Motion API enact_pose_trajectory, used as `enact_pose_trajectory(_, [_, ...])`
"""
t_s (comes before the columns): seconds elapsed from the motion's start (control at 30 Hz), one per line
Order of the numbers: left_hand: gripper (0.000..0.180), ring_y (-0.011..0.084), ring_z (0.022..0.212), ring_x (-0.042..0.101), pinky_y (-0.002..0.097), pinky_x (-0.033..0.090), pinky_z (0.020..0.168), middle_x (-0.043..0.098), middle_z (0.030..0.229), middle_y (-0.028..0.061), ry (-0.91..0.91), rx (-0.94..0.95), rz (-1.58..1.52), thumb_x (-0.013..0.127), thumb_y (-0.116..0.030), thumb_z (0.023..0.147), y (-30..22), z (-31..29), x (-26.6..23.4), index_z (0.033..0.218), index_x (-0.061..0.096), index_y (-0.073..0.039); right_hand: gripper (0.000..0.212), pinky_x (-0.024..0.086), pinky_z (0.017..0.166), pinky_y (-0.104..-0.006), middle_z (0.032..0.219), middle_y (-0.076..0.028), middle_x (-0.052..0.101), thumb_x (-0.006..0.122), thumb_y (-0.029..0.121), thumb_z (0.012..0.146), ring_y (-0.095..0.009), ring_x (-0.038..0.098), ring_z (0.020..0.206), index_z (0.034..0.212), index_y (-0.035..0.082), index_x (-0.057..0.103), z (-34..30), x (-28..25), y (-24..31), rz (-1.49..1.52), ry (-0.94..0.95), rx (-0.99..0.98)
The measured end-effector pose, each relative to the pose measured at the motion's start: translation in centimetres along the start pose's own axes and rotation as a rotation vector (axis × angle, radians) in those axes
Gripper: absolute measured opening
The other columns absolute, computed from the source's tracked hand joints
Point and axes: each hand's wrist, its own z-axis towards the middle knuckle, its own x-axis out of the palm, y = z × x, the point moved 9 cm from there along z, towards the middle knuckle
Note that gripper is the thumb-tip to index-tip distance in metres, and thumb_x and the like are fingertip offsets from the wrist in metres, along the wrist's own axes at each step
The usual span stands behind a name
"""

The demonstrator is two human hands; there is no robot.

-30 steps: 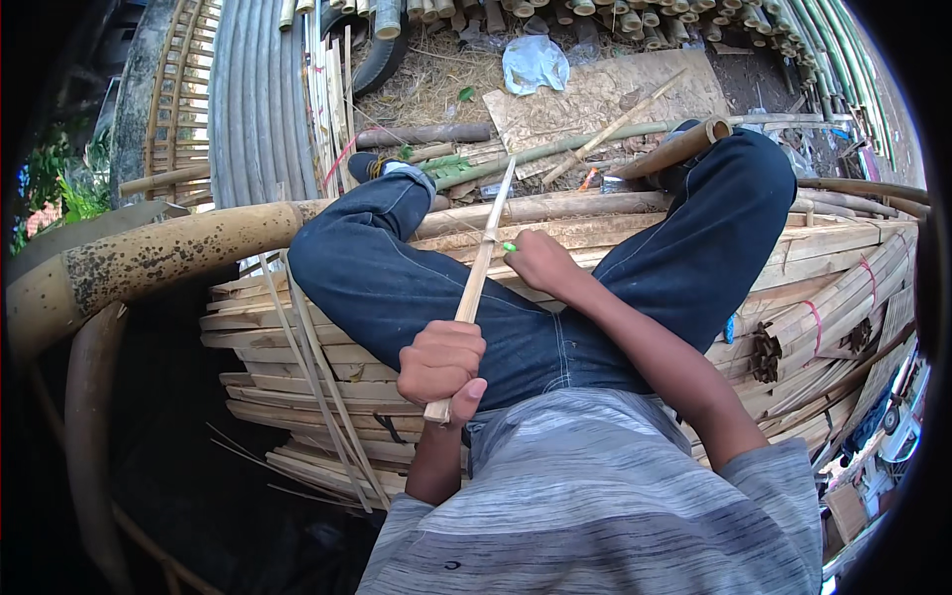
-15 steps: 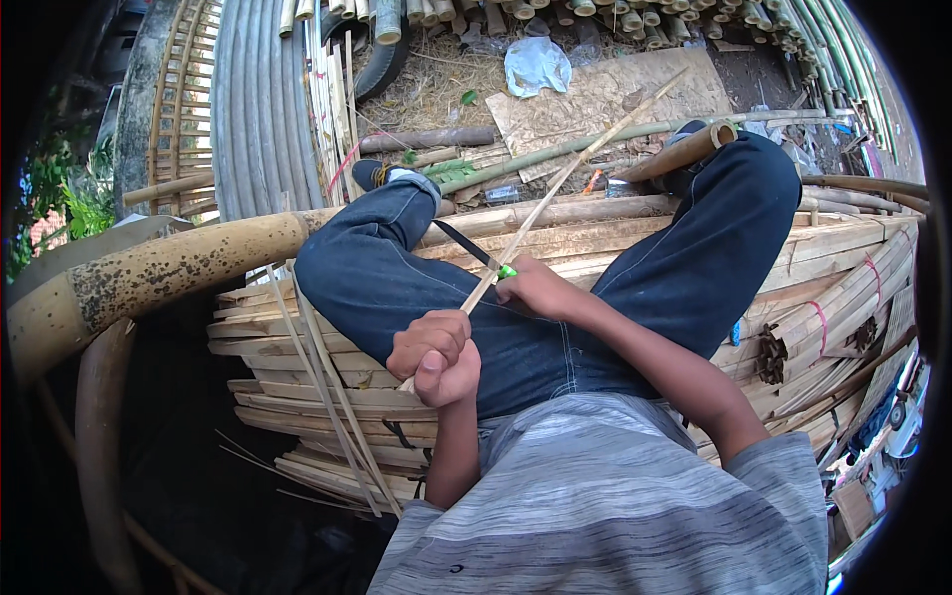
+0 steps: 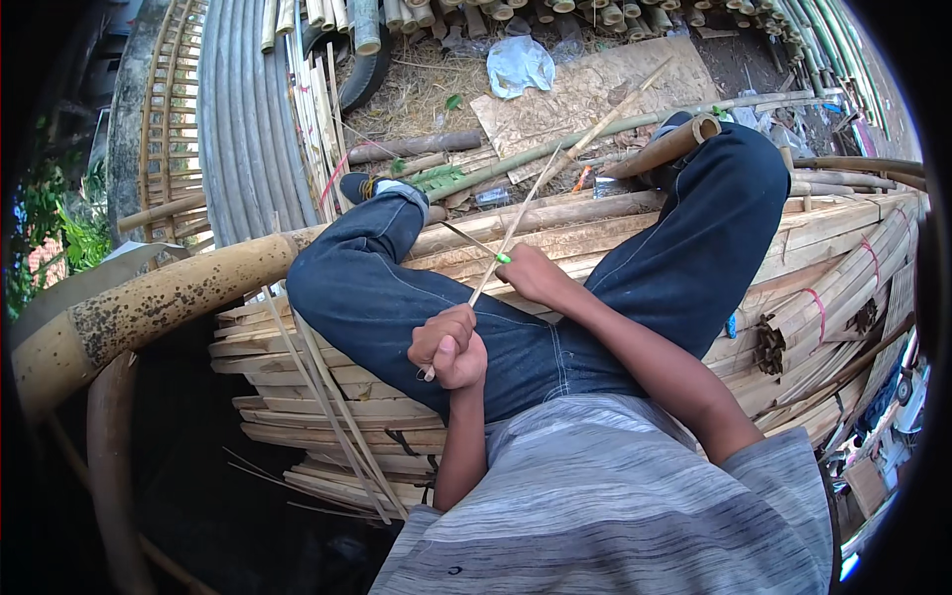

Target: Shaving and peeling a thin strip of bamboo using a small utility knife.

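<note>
My left hand (image 3: 448,347) is closed in a fist around the lower end of a long, thin bamboo strip (image 3: 528,201), which slants up and away to the right over my lap. My right hand (image 3: 533,274) grips a knife (image 3: 470,239) by its bright green handle. The narrow dark blade crosses the strip and points up to the left, seen nearly edge-on. Past the blade, a thin sliver seems to stand apart from the strip around mid-length. My fingers hide part of the handle and the strip's lower end.
I sit on a stack of split bamboo slats (image 3: 327,397). A thick bamboo pole (image 3: 188,293) lies at my left, and a cut bamboo tube (image 3: 659,151) rests by my right knee. Ahead are a flattened cardboard sheet (image 3: 615,84), a plastic bag (image 3: 521,67) and piled bamboo poles (image 3: 615,15).
The blade has turned and looks thinner now. A sliver has come away along the strip beyond the knife. My left fist has shifted slightly; the whole view has moved a little.
</note>
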Motion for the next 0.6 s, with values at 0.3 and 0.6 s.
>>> enact_pose_trajectory(0.3, [0.040, 0.0078, 0.034, 0.016, 0.0271, 0.015, 0.037, 0.021, 0.040, -0.0029, 0.062, 0.010, 0.040, 0.048, -0.010, 0.082, -1.7, 1.2, 0.7, 0.051, 0.023, -0.010, 0.028, 0.046, 0.052, -0.0464, 0.054, -0.022, 0.052, 0.056, 0.020, 0.079, -0.037, 0.056, 0.052, 0.071, -0.006, 0.060, -1.5, 0.6, 3.9, -0.076, -0.013, -0.460])
enact_pose_trajectory(0.6, [0.038, 0.0082, 0.035, 0.016, 0.0276, 0.016, 0.038, 0.021, 0.040, -0.0023, 0.052, -0.002, 0.045, 0.046, -0.010, 0.082, -0.9, 1.1, 1.1, 0.052, 0.021, -0.010, 0.039, 0.010, 0.035, -0.0246, 0.047, 0.008, 0.021, 0.052, 0.016, 0.078, -0.006, 0.014, 0.037, 0.054, 0.020, 0.022, -2.5, 6.2, -0.9, 1.088, 0.598, 0.518])
